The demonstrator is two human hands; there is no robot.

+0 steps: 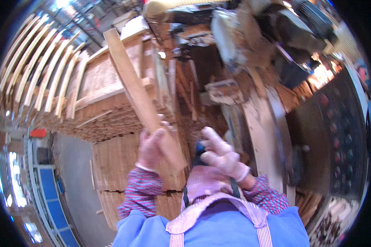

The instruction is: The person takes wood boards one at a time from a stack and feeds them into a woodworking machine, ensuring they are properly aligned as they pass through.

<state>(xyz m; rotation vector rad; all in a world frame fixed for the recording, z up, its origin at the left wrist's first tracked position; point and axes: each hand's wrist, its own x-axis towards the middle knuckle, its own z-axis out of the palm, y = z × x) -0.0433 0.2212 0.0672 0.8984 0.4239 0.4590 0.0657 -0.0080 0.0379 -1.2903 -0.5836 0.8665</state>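
Note:
My left hand (pixel 151 149), in a pale work glove, is closed around a long, flat wooden board (pixel 132 82). The board slants from the upper left down to the front of my body. Its near end lies past my wrist, beside my apron (pixel 208 180). To the right, my right hand (pixel 221 153), gloved too, is off the board with its fingers apart and nothing visible in them. A small dark blue thing (pixel 200 148) shows just left of its fingers; I cannot make out what it is. Checked sleeves cover both forearms.
A large stack of boards (pixel 123 119) stands at left, with several spaced slats (pixel 41 70) beyond it. Machinery with a motor (pixel 313 20) is at upper right. Beside my right arm runs a pale beam (pixel 261 140), and a dark panel (pixel 334 136) stands farther right. Blue panels (pixel 55 214) line the lower left.

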